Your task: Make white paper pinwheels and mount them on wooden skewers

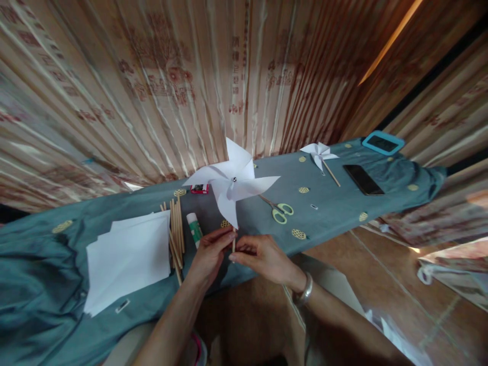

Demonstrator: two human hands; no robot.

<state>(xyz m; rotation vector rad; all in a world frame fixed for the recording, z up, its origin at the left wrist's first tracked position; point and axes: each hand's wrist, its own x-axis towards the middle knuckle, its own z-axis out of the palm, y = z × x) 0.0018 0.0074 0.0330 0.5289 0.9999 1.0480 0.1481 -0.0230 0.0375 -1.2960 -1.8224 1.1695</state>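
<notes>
A white paper pinwheel (244, 189) stands upright in front of me, a round silver pin head at its centre. Its thin wooden stick runs down between my hands. My left hand (213, 251) is closed around the upper part of the stick, just under the lowest blade. Lower down, the thumb and fingers of my right hand (263, 256) pinch the same stick; a silver bangle circles that wrist. Beside my left hand lies a glue stick (194, 229) with a white cap and green label. Green-handled scissors (281, 211) lie behind my right hand, their blades partly hidden by the pinwheel.
At left on the grey-green cloth (328, 218) lie a stack of white paper (127, 259) and several wooden sticks (175, 229). A small red box (199, 189) is behind the glue stick. Farther right are a second pinwheel (320, 153), a phone (363, 179) and a blue-framed tablet (383, 143). Curtains hang behind.
</notes>
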